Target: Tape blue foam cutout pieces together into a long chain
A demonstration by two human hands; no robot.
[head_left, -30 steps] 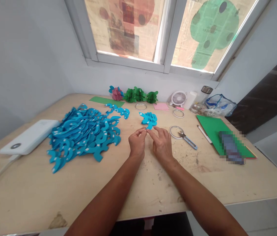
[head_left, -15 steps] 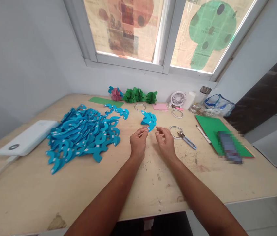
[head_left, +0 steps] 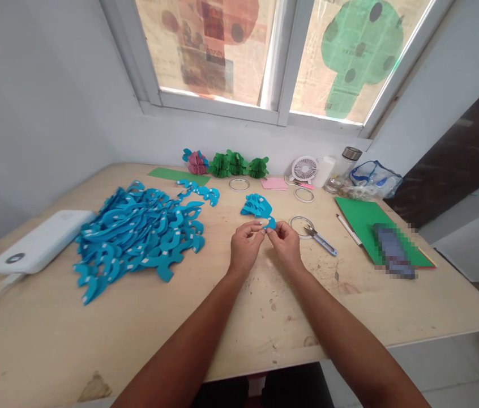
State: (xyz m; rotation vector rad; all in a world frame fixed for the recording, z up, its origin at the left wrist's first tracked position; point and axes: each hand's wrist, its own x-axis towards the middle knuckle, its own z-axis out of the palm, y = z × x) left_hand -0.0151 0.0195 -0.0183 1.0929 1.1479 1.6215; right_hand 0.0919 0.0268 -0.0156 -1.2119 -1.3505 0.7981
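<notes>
The heaped, curved blue paper cutouts [head_left: 137,232] bear small white squares. The fanned blue paper cluster [head_left: 257,204] shows the same blue with white squares. The three ruffled green paper ornaments [head_left: 236,163] are solid green; the ruffled pink paper ornament [head_left: 197,163] has blue lobes. The round-topped green window cutout [head_left: 360,48] carries dark round spots. The flat wooden tabletop [head_left: 61,334] is pale tan with darker blotches.

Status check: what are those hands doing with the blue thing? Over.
Left hand, right hand: pinching near end of blue piece. Its folded bulk lies beyond them. Snips lie apart, to the right.
</notes>
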